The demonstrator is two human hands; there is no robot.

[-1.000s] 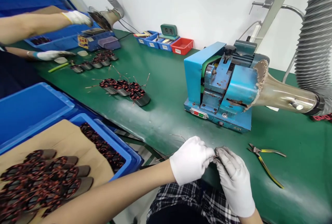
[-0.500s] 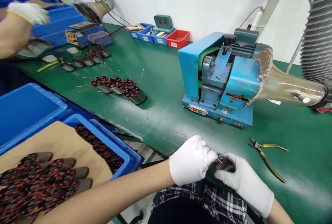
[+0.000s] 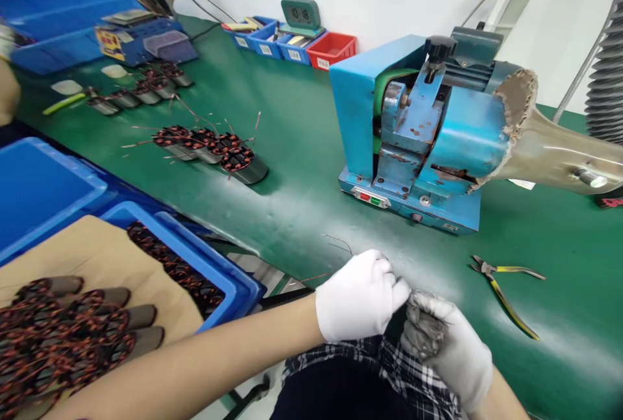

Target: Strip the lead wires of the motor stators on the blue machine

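Observation:
My left hand (image 3: 357, 296), in a white glove, is closed on what looks like a wire-wound stator; the body is hidden behind the fingers. Thin copper leads (image 3: 341, 243) stick out past its far side. Close beside it, my right hand (image 3: 442, 342) has curled fingers, its glove smudged dark at the fingertips; whatever it grips is hidden. Both hands are over the near table edge, above my lap. To their right lie yellow-handled cutting pliers (image 3: 506, 290), jaws apart. Several wound stators (image 3: 246, 163) with loose leads stand in a row on the green table (image 3: 296, 212).
A blue belt grinding machine (image 3: 413, 141) with an extraction duct (image 3: 569, 154) stands ahead. Lower left, a blue crate (image 3: 233, 293) holds stators and cardboard (image 3: 165, 271) with more stators (image 3: 73, 335). Small bins (image 3: 331, 50) and a clock (image 3: 300, 14) sit behind. A co-worker's arm (image 3: 7, 92) shows at far left.
My right hand has turned and its fingers have curled in more, showing the dark fingertips. My left hand stays nearly in place. The co-worker's gloved hand has moved left, mostly out of view.

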